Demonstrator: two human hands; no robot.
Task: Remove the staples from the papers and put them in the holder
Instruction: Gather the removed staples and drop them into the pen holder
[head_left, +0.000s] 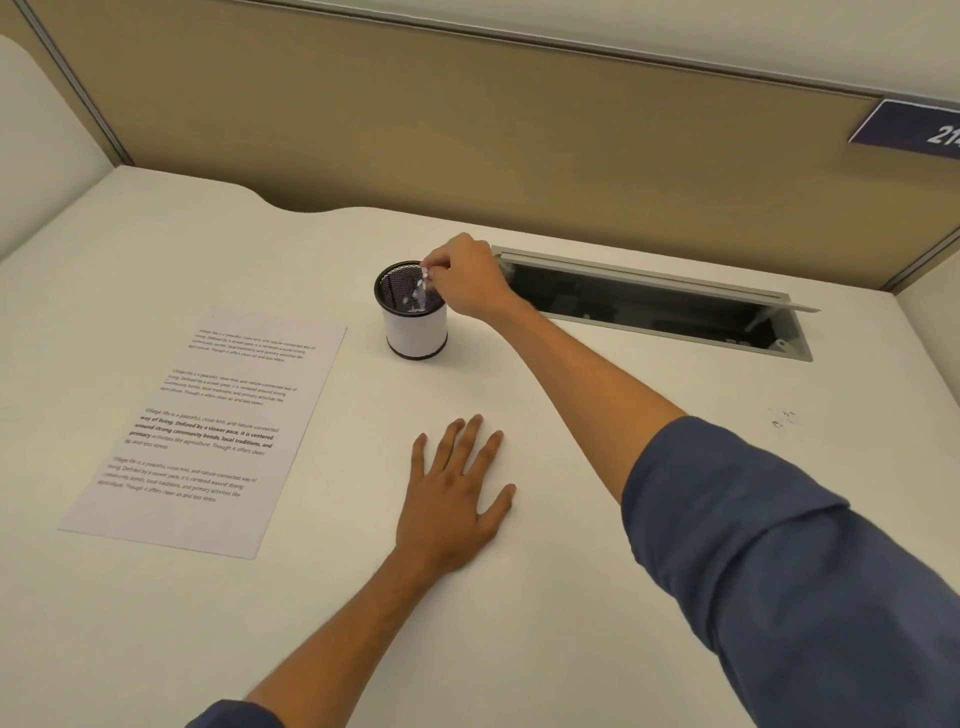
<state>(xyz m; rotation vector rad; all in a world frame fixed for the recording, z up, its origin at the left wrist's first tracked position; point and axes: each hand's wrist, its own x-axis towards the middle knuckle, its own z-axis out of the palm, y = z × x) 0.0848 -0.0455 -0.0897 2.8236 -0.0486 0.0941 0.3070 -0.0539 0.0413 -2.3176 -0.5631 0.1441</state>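
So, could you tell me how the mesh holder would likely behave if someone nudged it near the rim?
The holder looks like thin wire mesh and holds little, so it is probably light. It stands taller than wide, so a push near the rim may tip it; a low push would likely slide it on the smooth desk. Once on its side, its round body could roll.

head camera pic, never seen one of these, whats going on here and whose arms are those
There is no machine here. The one picture comes from a camera worn on a person's head, looking down at their own arms on a white desk. The right hand reaches over a mesh pen holder, pinching something small and pale above its opening, probably staples. The left hand rests flat and empty on the desk. A printed sheet of paper lies to the left, and an open cable hatch sits behind.
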